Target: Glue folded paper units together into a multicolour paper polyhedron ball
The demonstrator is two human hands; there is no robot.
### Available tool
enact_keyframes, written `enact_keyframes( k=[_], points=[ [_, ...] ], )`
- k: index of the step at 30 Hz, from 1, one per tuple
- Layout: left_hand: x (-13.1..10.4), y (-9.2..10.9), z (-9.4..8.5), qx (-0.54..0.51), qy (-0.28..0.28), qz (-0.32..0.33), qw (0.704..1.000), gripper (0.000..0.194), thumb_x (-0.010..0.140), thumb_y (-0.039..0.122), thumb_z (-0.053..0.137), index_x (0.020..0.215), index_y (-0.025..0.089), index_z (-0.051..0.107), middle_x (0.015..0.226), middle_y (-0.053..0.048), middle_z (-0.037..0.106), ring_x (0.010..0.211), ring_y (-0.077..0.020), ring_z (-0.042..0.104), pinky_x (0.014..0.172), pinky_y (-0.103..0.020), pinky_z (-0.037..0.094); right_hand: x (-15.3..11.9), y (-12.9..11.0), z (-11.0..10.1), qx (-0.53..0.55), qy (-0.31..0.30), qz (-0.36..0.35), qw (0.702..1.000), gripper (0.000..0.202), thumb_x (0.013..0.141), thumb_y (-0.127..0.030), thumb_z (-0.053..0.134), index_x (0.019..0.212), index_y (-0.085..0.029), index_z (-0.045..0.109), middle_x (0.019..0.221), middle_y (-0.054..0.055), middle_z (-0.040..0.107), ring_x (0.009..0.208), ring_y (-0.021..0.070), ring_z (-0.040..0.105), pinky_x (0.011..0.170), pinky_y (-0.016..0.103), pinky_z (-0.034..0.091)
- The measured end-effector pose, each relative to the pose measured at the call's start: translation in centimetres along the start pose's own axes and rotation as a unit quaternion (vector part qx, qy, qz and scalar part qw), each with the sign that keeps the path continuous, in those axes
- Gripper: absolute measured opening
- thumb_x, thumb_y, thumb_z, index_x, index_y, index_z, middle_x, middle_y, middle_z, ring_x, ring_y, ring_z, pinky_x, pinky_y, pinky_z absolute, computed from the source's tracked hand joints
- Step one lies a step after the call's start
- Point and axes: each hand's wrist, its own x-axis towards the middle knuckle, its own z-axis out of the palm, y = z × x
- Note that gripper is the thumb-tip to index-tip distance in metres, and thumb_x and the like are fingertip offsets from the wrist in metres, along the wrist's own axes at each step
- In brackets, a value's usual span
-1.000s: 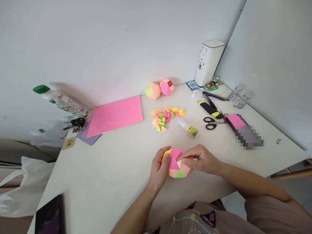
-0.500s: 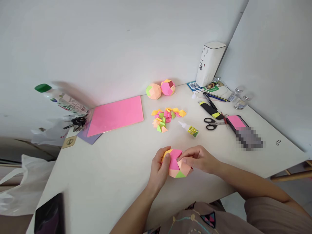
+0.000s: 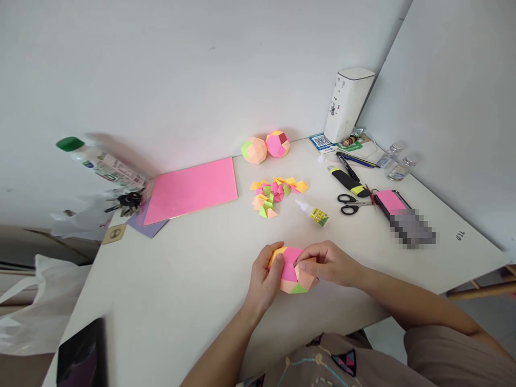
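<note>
In the lower middle of the frame, the left hand (image 3: 264, 277) curls around a many-coloured paper ball (image 3: 289, 266), its thumb pressing the pink side. The right hand (image 3: 330, 263) pinches a peach flap of this ball between thumb and finger. I judge the ball to be partly built: many faces are joined, but a seam beside the right fingertips seems open. At lower left, the white table (image 3: 181, 279) gives wide room for moving, as far as a black flat device (image 3: 83, 355); at right, its near edge passes under the right forearm. Beyond the hands lie a glue bottle (image 3: 317, 215) and, more to the right, scissors (image 3: 350, 204). In the centre, loose folded pieces (image 3: 278, 191) look unused. Farther, near the wall (image 3: 181, 80), two other balls (image 3: 253, 150) appear mostly finished.
</note>
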Motion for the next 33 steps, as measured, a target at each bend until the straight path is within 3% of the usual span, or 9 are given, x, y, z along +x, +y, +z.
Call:
enact_keyframes(
  k=[10,16,19,21,23,26,33],
  points=[
    [0.2,-0.4,-0.1,0.039,0.008,0.02,0.999,0.053,0.089,0.054,0.04,0.121,0.016,0.056,0.117,-0.012,0.062,0.1,-0.0233,0.06,0.088,-0.038,0.047,0.2,0.1,0.1,0.042,0.055,0.024,0.997,0.03,0.069,-0.034,0.075,0.081,-0.018,0.053,0.063,-0.004,0.059,0.055,0.0087,0.054,0.05,0.02,0.043],
    [0.1,-0.7,0.0,0.093,0.026,0.13,0.987,0.055,0.094,0.051,0.025,0.122,0.017,0.058,0.126,-0.014,0.054,0.118,-0.0255,0.051,0.099,-0.042,0.042,0.4,0.3,0.1,0.037,0.057,0.016,0.998,0.032,0.068,-0.038,0.075,0.079,-0.017,0.054,0.061,-0.004,0.057,0.053,0.0081,0.051,0.048,0.019,0.039],
    [0.3,-1.3,-0.1,0.114,0.014,0.191,0.975,0.058,0.093,0.054,0.022,0.13,0.02,0.05,0.13,-0.016,0.048,0.122,-0.0272,0.046,0.1,-0.046,0.04,0.5,0.2,0.1,0.031,0.063,0.009,0.997,0.03,0.07,-0.038,0.074,0.079,-0.016,0.056,0.06,-0.005,0.055,0.05,0.0071,0.048,0.046,0.019,0.037],
    [0.4,-1.7,-0.1,0.128,-0.018,0.253,0.959,0.062,0.089,0.059,0.03,0.139,0.023,0.038,0.138,-0.017,0.038,0.129,-0.0305,0.039,0.102,-0.051,0.037,0.5,0.1,0.1,0.02,0.073,0.003,0.997,0.027,0.071,-0.037,0.073,0.079,-0.016,0.057,0.061,-0.004,0.056,0.051,0.0068,0.048,0.047,0.019,0.037],
    [0.6,-2.1,0.1,0.155,-0.054,0.302,0.939,0.081,0.078,0.067,0.047,0.144,0.027,0.024,0.145,-0.018,0.025,0.134,-0.0358,0.029,0.102,-0.056,0.035,0.5,0.0,0.0,0.009,0.083,-0.007,0.996,0.025,0.072,-0.036,0.073,0.078,-0.016,0.058,0.063,-0.004,0.056,0.053,0.0069,0.048,0.049,0.02,0.037],
    [0.7,-2.4,0.3,0.192,-0.067,0.322,0.925,0.102,0.064,0.07,0.061,0.146,0.03,0.015,0.145,-0.019,0.021,0.134,-0.0398,0.027,0.1,-0.06,0.036,0.5,-0.1,-0.1,0.007,0.077,-0.023,0.997,0.024,0.072,-0.036,0.073,0.078,-0.017,0.059,0.067,-0.003,0.057,0.057,0.0077,0.049,0.05,0.02,0.037],
    [0.7,-2.2,0.2,0.2,-0.012,0.317,0.927,0.088,0.072,0.063,0.061,0.143,0.03,0.02,0.137,-0.017,0.031,0.127,-0.0341,0.038,0.097,-0.055,0.042,0.8,-0.6,-0.4,0.111,0.083,0.003,0.99,0.029,0.071,-0.039,0.074,0.082,-0.019,0.056,0.077,-0.002,0.059,0.071,0.0108,0.054,0.063,0.024,0.042]
  ],
)
